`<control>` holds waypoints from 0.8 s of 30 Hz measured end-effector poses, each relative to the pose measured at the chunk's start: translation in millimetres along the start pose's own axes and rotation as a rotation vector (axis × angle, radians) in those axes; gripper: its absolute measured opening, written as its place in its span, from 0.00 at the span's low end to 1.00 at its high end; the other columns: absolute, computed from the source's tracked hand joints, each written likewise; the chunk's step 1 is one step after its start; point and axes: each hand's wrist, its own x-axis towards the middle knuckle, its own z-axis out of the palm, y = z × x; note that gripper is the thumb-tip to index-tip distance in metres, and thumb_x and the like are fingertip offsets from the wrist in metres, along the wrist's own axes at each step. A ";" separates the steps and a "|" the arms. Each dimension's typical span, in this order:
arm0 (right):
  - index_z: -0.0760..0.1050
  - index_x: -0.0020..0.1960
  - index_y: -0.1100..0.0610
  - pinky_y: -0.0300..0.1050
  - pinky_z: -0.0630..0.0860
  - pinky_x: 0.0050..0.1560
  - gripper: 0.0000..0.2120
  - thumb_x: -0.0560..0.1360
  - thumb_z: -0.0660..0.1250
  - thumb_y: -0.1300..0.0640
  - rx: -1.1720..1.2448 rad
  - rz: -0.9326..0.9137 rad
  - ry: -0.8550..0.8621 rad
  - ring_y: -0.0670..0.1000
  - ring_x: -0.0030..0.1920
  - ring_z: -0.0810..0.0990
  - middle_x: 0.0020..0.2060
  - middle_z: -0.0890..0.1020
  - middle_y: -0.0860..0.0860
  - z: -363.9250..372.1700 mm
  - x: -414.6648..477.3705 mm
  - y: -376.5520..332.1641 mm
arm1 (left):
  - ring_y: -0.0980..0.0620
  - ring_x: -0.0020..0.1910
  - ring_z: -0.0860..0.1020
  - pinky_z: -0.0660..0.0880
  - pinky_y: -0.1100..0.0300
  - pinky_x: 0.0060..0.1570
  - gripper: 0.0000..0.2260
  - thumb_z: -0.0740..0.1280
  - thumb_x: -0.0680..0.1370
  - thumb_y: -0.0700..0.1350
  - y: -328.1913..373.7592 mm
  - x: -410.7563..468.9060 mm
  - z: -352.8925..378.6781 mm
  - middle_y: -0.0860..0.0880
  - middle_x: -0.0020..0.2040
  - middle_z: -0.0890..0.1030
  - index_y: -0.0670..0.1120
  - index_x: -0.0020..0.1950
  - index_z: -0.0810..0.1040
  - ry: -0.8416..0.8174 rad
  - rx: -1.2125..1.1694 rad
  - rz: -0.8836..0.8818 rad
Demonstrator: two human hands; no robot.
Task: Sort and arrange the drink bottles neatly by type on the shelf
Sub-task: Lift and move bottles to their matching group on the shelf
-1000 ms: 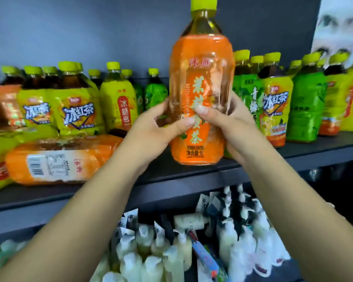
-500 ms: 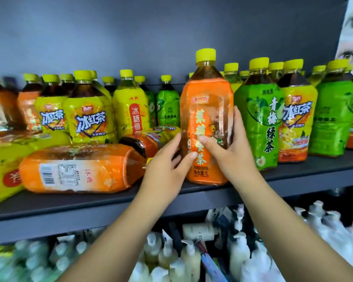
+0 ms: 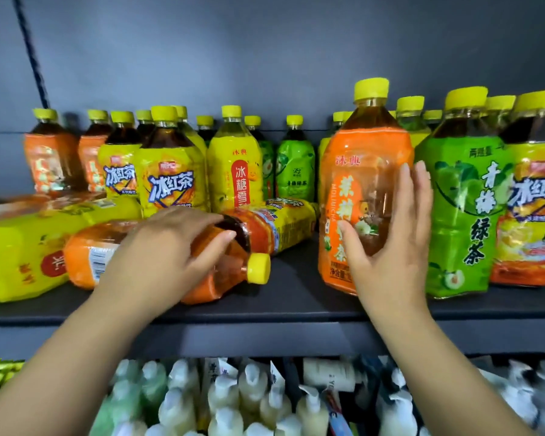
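An upright orange jasmine-tea bottle (image 3: 356, 171) with a yellow cap stands on the dark shelf (image 3: 296, 313), just left of a green plum-tea bottle (image 3: 463, 215). My right hand (image 3: 390, 240) rests against its lower right side, fingers straight and thumb across the label. Another orange bottle (image 3: 225, 275) lies on its side with its cap pointing right. My left hand (image 3: 161, 250) grips this one over its shoulder, fingers curled on top. Behind it lie a yellow-and-red bottle (image 3: 283, 225) and a big yellow bottle (image 3: 19, 250).
Upright bottles fill the back row: orange ones (image 3: 48, 158) at far left, yellow iced-tea bottles (image 3: 170, 180), a yellow pear drink (image 3: 235, 174) and a green bottle (image 3: 294, 171). More iced tea (image 3: 532, 215) stands at right. White pump bottles (image 3: 233, 404) crowd the shelf below.
The orange bottle came down from the air and now stands on the shelf. My left hand left it and took hold of the lying orange bottle. My right fingers straightened.
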 end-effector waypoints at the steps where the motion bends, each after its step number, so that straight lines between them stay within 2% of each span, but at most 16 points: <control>1: 0.54 0.70 0.54 0.51 0.56 0.72 0.30 0.72 0.61 0.50 0.028 -0.053 -0.003 0.50 0.72 0.53 0.70 0.56 0.50 1.8 -0.7 -4.2 | 0.43 0.47 0.81 0.75 0.55 0.48 0.27 0.53 0.74 0.62 -5.1 -1.2 0.7 0.45 0.48 0.83 0.44 0.52 0.81 -0.031 0.026 -0.007; 3: 0.61 0.66 0.53 0.43 0.55 0.72 0.23 0.73 0.60 0.52 0.131 -0.167 -0.061 0.45 0.72 0.56 0.67 0.61 0.50 7.3 -0.8 -16.1 | 0.44 0.45 0.82 0.75 0.52 0.47 0.29 0.50 0.76 0.64 -11.5 -4.6 3.5 0.45 0.48 0.84 0.44 0.52 0.81 -0.037 0.066 0.015; 5: 0.68 0.61 0.52 0.41 0.59 0.70 0.15 0.74 0.60 0.54 0.202 -0.256 -0.116 0.48 0.69 0.63 0.64 0.67 0.50 16.1 -1.1 -29.8 | 0.45 0.45 0.82 0.75 0.51 0.49 0.29 0.48 0.78 0.62 -12.3 -5.2 5.7 0.45 0.48 0.84 0.44 0.52 0.81 -0.023 0.093 0.053; 8: 0.75 0.58 0.56 0.33 0.60 0.66 0.14 0.74 0.61 0.53 0.224 -0.231 -0.199 0.49 0.64 0.68 0.61 0.74 0.52 29.7 6.9 -51.7 | 0.45 0.46 0.82 0.76 0.51 0.49 0.29 0.47 0.78 0.61 -15.5 -5.2 5.8 0.46 0.49 0.84 0.45 0.52 0.82 -0.028 0.115 0.082; 10: 0.75 0.61 0.56 0.25 0.58 0.59 0.18 0.74 0.65 0.50 0.218 -0.022 -0.360 0.45 0.64 0.67 0.63 0.73 0.51 40.4 21.0 -63.5 | 0.46 0.44 0.83 0.78 0.52 0.45 0.29 0.47 0.78 0.62 -19.4 -2.2 1.0 0.48 0.48 0.84 0.46 0.52 0.82 -0.049 0.121 0.127; 11: 0.72 0.64 0.56 0.26 0.57 0.58 0.20 0.74 0.66 0.49 0.186 0.106 -0.448 0.44 0.66 0.65 0.66 0.70 0.50 49.8 27.3 -63.0 | 0.47 0.42 0.83 0.79 0.53 0.41 0.29 0.46 0.77 0.64 -20.9 1.5 -4.3 0.49 0.47 0.84 0.49 0.52 0.82 -0.074 0.094 0.144; 13: 0.65 0.69 0.55 0.35 0.58 0.64 0.28 0.73 0.67 0.47 0.157 0.423 -0.585 0.48 0.69 0.64 0.69 0.66 0.50 67.9 39.9 -57.0 | 0.48 0.41 0.81 0.78 0.56 0.37 0.31 0.44 0.72 0.69 -24.6 14.3 -16.9 0.53 0.45 0.84 0.55 0.50 0.82 -0.107 0.031 0.145; 15: 0.60 0.73 0.56 0.43 0.64 0.67 0.34 0.72 0.68 0.46 0.215 0.683 -0.625 0.52 0.68 0.67 0.69 0.68 0.53 77.9 45.0 -55.8 | 0.52 0.42 0.78 0.75 0.58 0.39 0.35 0.39 0.67 0.72 -30.4 32.6 -24.7 0.53 0.44 0.83 0.59 0.52 0.79 -0.131 0.038 0.197; 16: 0.60 0.72 0.56 0.43 0.68 0.63 0.33 0.72 0.68 0.46 0.246 0.788 -0.619 0.51 0.64 0.71 0.66 0.71 0.53 81.1 45.9 -55.6 | 0.52 0.45 0.78 0.75 0.57 0.42 0.35 0.39 0.67 0.74 -32.5 42.4 -27.1 0.53 0.47 0.83 0.60 0.54 0.78 -0.165 0.052 0.215; 17: 0.65 0.68 0.56 0.37 0.72 0.55 0.28 0.73 0.68 0.48 0.279 0.867 -0.606 0.47 0.57 0.76 0.59 0.75 0.51 82.3 45.2 -54.3 | 0.51 0.49 0.78 0.75 0.57 0.46 0.35 0.41 0.68 0.76 -32.4 52.0 -29.7 0.52 0.50 0.82 0.60 0.56 0.78 -0.216 0.059 0.216; 18: 0.71 0.60 0.55 0.32 0.74 0.43 0.17 0.73 0.68 0.51 0.322 0.921 -0.586 0.42 0.45 0.78 0.47 0.77 0.49 83.4 43.1 -52.8 | 0.51 0.53 0.77 0.74 0.57 0.51 0.34 0.43 0.69 0.74 -32.1 61.3 -31.2 0.52 0.53 0.82 0.59 0.58 0.77 -0.258 0.051 0.212; 19: 0.74 0.50 0.54 0.30 0.73 0.33 0.08 0.74 0.68 0.53 0.346 0.967 -0.560 0.41 0.36 0.77 0.39 0.77 0.49 84.6 41.1 -52.9 | 0.51 0.56 0.76 0.73 0.59 0.54 0.31 0.47 0.69 0.71 -32.3 69.9 -30.4 0.52 0.57 0.80 0.58 0.60 0.76 -0.298 0.025 0.198; 20: 0.75 0.47 0.55 0.31 0.73 0.31 0.05 0.74 0.68 0.54 0.375 1.015 -0.530 0.43 0.33 0.76 0.37 0.77 0.50 86.3 40.5 -51.8 | 0.52 0.59 0.74 0.70 0.62 0.57 0.27 0.52 0.70 0.69 -32.1 77.0 -27.9 0.53 0.61 0.78 0.57 0.62 0.75 -0.357 -0.009 0.172; 22: 0.76 0.56 0.61 0.40 0.76 0.40 0.14 0.73 0.68 0.54 0.413 1.113 -0.497 0.52 0.39 0.78 0.41 0.79 0.55 94.2 40.8 -45.0 | 0.53 0.65 0.70 0.65 0.64 0.59 0.26 0.58 0.72 0.65 -32.8 84.6 -17.8 0.54 0.67 0.73 0.56 0.66 0.71 -0.517 -0.089 0.119; 24: 0.74 0.58 0.62 0.43 0.76 0.37 0.17 0.73 0.68 0.53 0.464 1.231 -0.482 0.54 0.36 0.78 0.39 0.79 0.56 105.0 43.0 -38.6 | 0.54 0.66 0.68 0.64 0.65 0.60 0.25 0.59 0.73 0.64 -35.7 82.9 -6.1 0.54 0.69 0.70 0.57 0.68 0.68 -0.613 -0.176 0.100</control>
